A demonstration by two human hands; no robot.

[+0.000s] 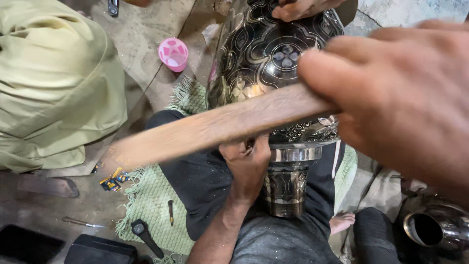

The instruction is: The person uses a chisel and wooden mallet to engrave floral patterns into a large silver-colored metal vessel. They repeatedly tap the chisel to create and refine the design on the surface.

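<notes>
A wooden stick [215, 128] is gripped by the right hand [400, 102] across the engraved metal vase [264, 54]; the vase's neck is steadied by the left hand [246, 164], another person's hand [300, 9] resting at its top

Soft, even light, perhaps from overhead, throws glare off the engraved metal vase [273, 54], while the near right hand [405, 102] and wooden stick [215, 128] smear in blur.

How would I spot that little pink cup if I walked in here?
Start at the big engraved dark metal vase lying across the person's lap. Look just past its left side to the bare dusty floor. There stands the small pink cup, the only bright pink thing around, patterned with pale shapes.
</notes>
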